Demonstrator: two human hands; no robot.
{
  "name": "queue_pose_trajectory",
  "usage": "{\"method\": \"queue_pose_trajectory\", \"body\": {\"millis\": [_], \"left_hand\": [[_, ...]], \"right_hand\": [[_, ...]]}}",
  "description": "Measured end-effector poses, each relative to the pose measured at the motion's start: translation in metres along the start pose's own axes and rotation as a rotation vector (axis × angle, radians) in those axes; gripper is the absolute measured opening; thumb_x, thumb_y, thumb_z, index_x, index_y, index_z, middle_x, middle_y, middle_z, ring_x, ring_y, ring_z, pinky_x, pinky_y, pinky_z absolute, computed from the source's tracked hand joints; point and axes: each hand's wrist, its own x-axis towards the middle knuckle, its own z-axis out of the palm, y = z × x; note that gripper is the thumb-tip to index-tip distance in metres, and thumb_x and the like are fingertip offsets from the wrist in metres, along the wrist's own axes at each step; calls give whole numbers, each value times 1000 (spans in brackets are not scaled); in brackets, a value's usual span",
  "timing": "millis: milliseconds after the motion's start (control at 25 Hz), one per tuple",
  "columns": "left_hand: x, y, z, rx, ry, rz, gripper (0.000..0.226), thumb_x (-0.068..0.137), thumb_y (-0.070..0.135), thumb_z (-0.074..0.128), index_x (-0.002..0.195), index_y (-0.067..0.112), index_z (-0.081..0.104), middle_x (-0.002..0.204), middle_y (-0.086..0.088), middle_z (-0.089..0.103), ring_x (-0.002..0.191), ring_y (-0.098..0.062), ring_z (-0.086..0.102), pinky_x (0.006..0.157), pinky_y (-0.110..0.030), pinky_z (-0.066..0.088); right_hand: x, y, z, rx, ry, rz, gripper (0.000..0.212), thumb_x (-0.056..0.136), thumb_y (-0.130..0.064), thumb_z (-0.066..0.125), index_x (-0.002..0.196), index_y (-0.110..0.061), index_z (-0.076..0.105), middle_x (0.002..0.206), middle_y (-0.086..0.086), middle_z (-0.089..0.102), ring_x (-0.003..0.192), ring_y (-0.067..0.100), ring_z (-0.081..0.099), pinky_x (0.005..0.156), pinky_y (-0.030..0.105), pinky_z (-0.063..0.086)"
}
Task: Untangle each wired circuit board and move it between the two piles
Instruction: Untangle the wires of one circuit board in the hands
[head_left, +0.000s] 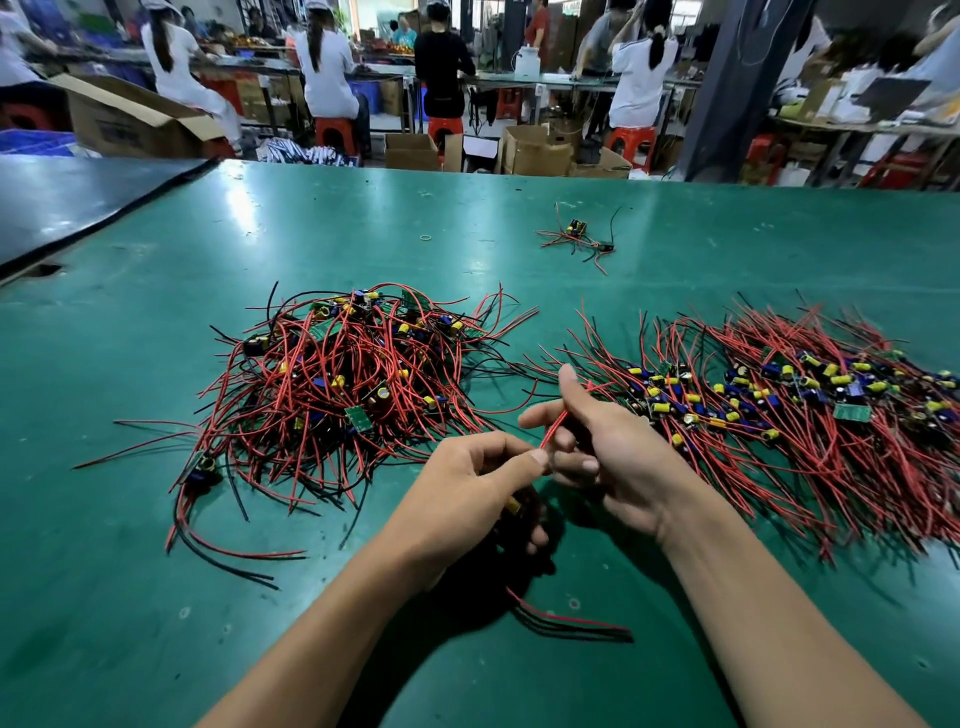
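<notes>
Step in hand: untangling. Left hand (467, 488) grip clenched on one wired circuit board (511, 506); right hand (597, 441) pinches its red wire (553, 428), between tangled pile (343, 374) and sorted pile (779, 410) on counter (156, 597). Next, likely: straighten leads, lay rightward.

Glossy green desk (208, 623), smooth, with light glare. Plastic-sheathed red wires (332, 374), slightly shiny. Matt brown cardboard boxes (535, 150) behind.
</notes>
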Motion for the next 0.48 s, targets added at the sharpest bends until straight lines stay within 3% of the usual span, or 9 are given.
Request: {"method": "queue_pose_trajectory", "body": {"millis": [80,160,240,280,360,480], "left_hand": [[1,0,0,-50,43,-9,19,97,17,58,82,7,64,56,-13,59,42,-24,57,42,-25,49],[3,0,-4,-85,95,-22,22,97,16,56,78,9,63,53,-12,56,38,-23,55,39,-23,46],[3,1,-7,-69,118,-22,26,96,15,57,71,13,64,52,-11,54,36,-21,52,39,-22,44],[3,0,-8,-55,122,-17,27,95,15,58,69,13,65,51,-11,53,36,-20,51,41,-22,43],[2,0,-8,-8,113,0,28,95,16,60,67,14,65,51,-10,53,37,-20,50,45,-22,41],[0,0,-5,131,69,47,24,95,16,59,73,6,63,51,-9,57,38,-21,53,41,-20,39]], "right_hand": [[-4,4,6,-6,-97,11,45,85,-50,64,89,-7,78,54,-3,42,36,4,34,37,16,30],[-8,9,12,7,-195,22,37,86,-36,72,103,-3,75,63,7,53,41,12,50,42,21,45],[-9,13,15,12,-186,-4,32,86,-30,75,103,-3,75,71,16,59,45,23,59,46,29,52],[-8,14,15,-1,-137,-28,29,86,-31,75,99,-5,76,65,15,57,43,22,56,45,28,50],[-2,13,11,-73,45,-106,26,84,-36,75,89,-10,78,48,4,40,34,12,37,39,17,33],[5,9,-2,-87,293,-228,24,90,-32,72,80,-11,76,46,-6,27,36,6,24,37,16,21]]}}
